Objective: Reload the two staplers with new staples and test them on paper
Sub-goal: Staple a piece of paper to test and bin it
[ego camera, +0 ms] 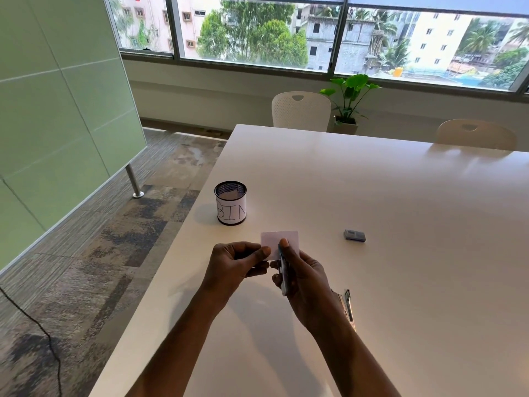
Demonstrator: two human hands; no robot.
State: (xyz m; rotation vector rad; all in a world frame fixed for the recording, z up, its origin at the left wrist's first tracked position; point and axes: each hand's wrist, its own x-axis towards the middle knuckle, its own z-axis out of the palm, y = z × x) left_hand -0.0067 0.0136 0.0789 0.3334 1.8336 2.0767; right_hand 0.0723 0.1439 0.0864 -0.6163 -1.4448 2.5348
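Above the white bench (pixel 372 190), the left hand (pixel 234 265) pinches a small white paper slip (pixel 273 239) between thumb and fingers. The right hand (pixel 307 279) grips a slim blue stapler (pixel 283 275), its nose at the slip's edge. A second stapler (pixel 348 305) lies beside the right wrist. A small grey-blue box (pixel 355 235) sits further right, and a mesh cup labelled BIN (pixel 230 207) stands left.

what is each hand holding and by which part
The left hand pinches the small paper at its lower left edge. The right hand grips a stapler around its body, thumb near its front end.
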